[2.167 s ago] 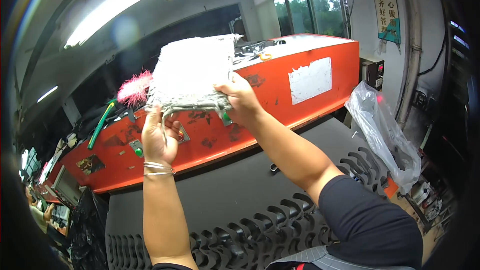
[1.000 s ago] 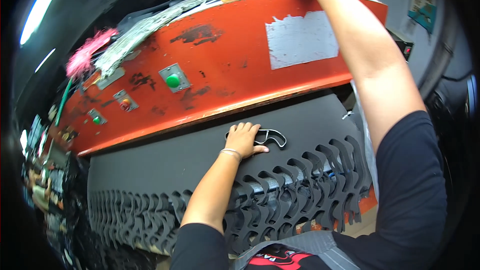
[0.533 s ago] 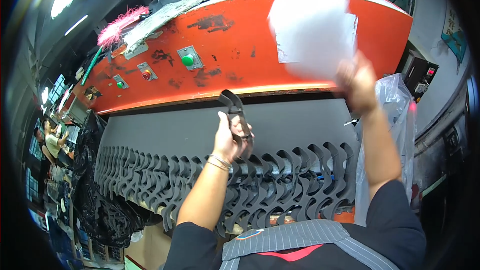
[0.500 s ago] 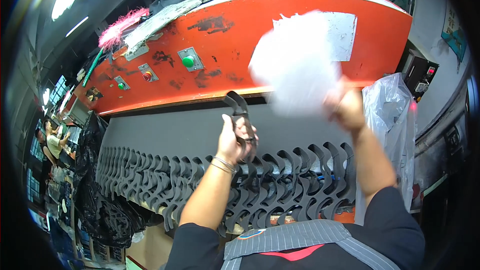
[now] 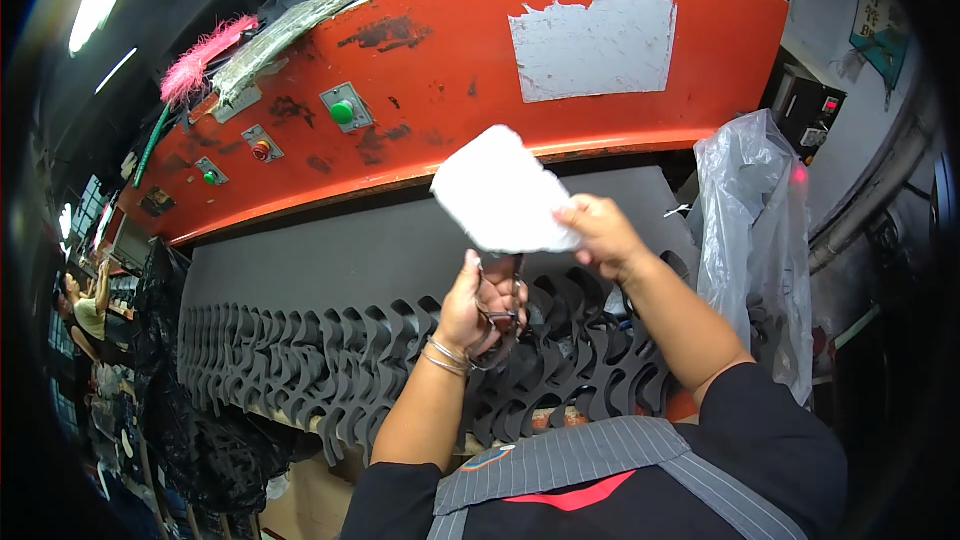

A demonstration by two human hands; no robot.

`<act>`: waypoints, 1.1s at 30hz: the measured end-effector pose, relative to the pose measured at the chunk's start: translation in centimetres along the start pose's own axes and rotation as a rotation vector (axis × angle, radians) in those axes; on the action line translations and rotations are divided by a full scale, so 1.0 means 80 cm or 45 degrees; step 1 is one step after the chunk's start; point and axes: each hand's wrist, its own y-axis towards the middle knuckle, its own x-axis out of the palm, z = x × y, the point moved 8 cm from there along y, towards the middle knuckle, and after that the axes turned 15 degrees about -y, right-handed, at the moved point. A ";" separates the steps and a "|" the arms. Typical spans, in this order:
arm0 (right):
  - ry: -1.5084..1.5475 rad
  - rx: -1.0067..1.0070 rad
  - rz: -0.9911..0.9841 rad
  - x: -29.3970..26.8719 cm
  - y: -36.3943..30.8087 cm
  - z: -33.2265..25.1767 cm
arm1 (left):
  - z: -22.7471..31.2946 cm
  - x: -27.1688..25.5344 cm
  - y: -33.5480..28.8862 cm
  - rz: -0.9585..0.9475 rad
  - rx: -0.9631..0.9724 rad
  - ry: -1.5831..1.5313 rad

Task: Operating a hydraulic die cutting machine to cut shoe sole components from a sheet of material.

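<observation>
My right hand [image 5: 606, 237] pinches the lower right edge of a white, soft-looking sheet [image 5: 503, 192], whose exact kind I cannot make out. The sheet hangs tilted above my left hand [image 5: 470, 312], palm up with its fingers curled round a dark, narrow curved metal band [image 5: 502, 319] that looks like a cutting die. The white sheet hides the band's upper end. Below both hands lies a large dark grey sheet of material [image 5: 320, 255]. Rows of curved grey strips [image 5: 340, 340] stand cut out along its near side.
A red machine beam [image 5: 440, 80] spans the far side, with green buttons [image 5: 342, 112] and a red knob [image 5: 261, 150]. Clear plastic [image 5: 745, 210] hangs at the right. Black plastic bags [image 5: 190, 410] sit at the left. Another person [image 5: 90, 310] works far left.
My right hand has brought the white sheet down and left, from in front of the red beam to just above my left hand. My left hand keeps hold of the metal band.
</observation>
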 end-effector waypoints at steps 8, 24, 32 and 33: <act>-0.342 0.070 -0.388 0.068 -0.064 0.029 | 0.143 -0.106 -0.015 0.378 0.731 0.109; 0.356 -0.592 0.430 -0.182 0.118 -0.229 | 0.128 -0.121 0.028 0.743 0.641 1.781; -1.397 0.577 0.590 -0.246 0.013 0.152 | 0.166 -0.217 -0.224 1.637 1.035 2.029; -1.172 0.476 0.602 -0.263 0.005 0.191 | 0.160 -0.227 -0.220 1.577 0.855 1.888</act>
